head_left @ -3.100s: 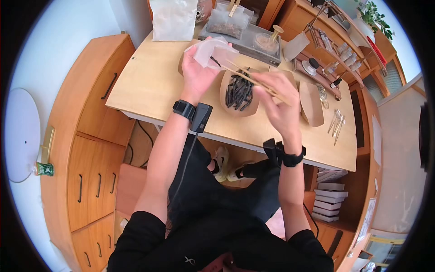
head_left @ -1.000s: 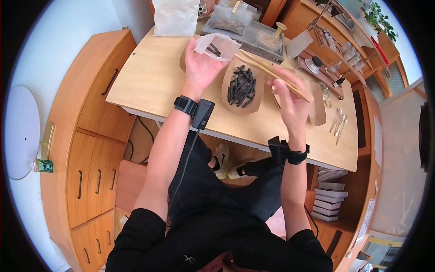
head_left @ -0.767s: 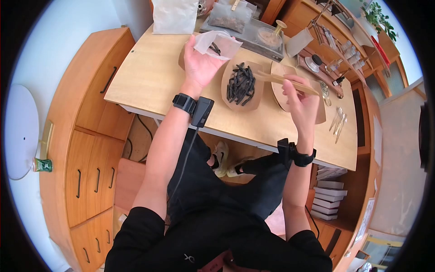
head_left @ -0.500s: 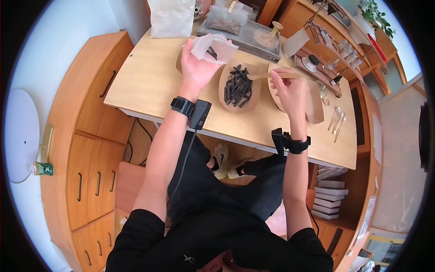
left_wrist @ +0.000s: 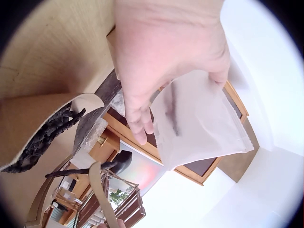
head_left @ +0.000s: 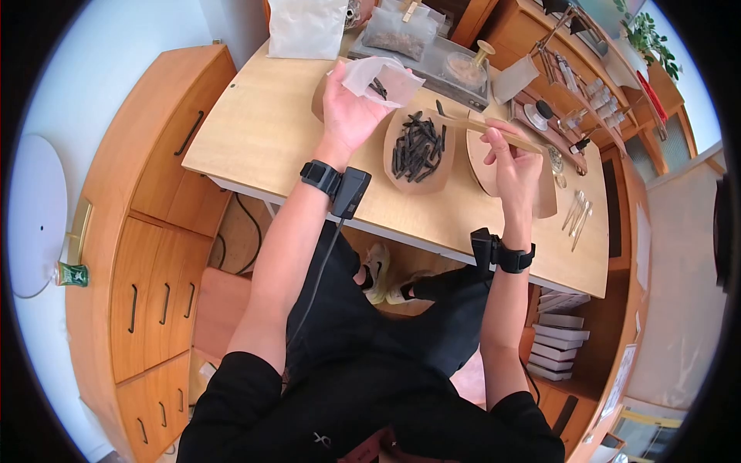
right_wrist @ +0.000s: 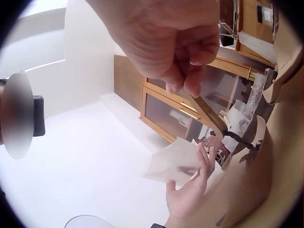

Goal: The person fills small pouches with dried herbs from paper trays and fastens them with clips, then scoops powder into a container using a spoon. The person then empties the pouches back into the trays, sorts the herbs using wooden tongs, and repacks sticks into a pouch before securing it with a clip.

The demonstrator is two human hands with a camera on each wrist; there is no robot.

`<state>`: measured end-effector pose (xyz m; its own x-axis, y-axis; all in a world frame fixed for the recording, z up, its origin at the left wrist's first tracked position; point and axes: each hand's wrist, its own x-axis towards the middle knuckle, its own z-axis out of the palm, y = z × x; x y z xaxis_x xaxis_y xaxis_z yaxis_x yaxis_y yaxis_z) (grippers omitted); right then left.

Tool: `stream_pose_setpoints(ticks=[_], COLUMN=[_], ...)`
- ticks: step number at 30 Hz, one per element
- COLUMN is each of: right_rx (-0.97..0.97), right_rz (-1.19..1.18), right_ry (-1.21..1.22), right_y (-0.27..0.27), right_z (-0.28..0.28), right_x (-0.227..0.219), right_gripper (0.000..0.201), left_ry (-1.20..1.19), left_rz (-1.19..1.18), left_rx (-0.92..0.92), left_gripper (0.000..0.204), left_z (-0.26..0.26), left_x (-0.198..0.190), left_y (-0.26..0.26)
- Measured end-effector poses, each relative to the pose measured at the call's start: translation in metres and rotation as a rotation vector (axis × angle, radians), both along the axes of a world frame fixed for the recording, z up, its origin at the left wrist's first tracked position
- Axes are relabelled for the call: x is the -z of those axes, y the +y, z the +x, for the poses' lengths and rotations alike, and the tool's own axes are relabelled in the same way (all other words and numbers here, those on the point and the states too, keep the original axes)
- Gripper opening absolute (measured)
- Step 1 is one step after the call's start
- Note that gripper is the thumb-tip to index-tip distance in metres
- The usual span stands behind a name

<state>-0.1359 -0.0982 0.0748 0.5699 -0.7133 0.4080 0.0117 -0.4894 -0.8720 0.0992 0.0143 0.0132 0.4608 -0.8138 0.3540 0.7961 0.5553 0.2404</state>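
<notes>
My left hand [head_left: 351, 119] grips a translucent white paper bag [head_left: 397, 83], its mouth toward the right. Dark sticks [head_left: 377, 88] show inside the bag, and one shows through the paper in the left wrist view. My right hand [head_left: 515, 166] pinches wooden tongs [head_left: 475, 125]. The tongs' tips hold one thin, dark, wrinkled stick [left_wrist: 66, 173], raised over the far right edge of a brown paper tray [head_left: 413, 187]. A pile of similar dark sticks [head_left: 417, 150] lies in that tray, below and between my hands.
Another brown paper tray [head_left: 546, 202] sits beneath my right hand, and one more [head_left: 318, 104] is partly behind my left. A grey tray [head_left: 436, 73] bears a clipped bag and a jar. Metal tools [head_left: 575, 216] lie right; a vial rack [head_left: 590, 96] stands behind.
The tongs first put a stick into the bag, then came away without one and dipped to the pile. They now hold a new stick above the tray. My left hand keeps the bag throughout.
</notes>
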Motion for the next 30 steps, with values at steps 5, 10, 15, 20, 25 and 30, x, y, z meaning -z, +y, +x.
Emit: stream_pose_setpoints(ticks=[5,10,15,20,25,30], right_rx=[-0.047,-0.043,-0.090,-0.115,-0.183,-0.233], right_rz=[0.040,0.039,-0.039,-0.060,-0.113,-0.234], right_ry=[-0.148,-0.241,-0.354,-0.412,-0.495,-0.464], right_y=[0.007,0.021,0.029,0.040,0.046,0.044], right_z=[-0.006,-0.010,-0.007,0.003,0.017,0.033], right_x=[-0.011,-0.025,-0.034,-0.044,-0.045,-0.036], right_gripper=[0.020,0.020,0.021,0.021,0.021,0.017], left_ry=[0.032,0.050,-0.001,-0.003,-0.002,-0.035], left_rz=[-0.012,0.012,0.007,0.050,0.047,0.036], left_rx=[0.020,0.013,0.058,0.031,0.068,0.129], left_gripper=[0.070,0.069,0.069,0.074,0.074,0.073], left_z=[0.004,0.004,-0.001,-0.003,-0.003,-0.003], left_x=[0.007,0.007,0.000,-0.003,-0.003,-0.003], left_y=[-0.004,-0.004,0.000,-0.001,0.000,0.000])
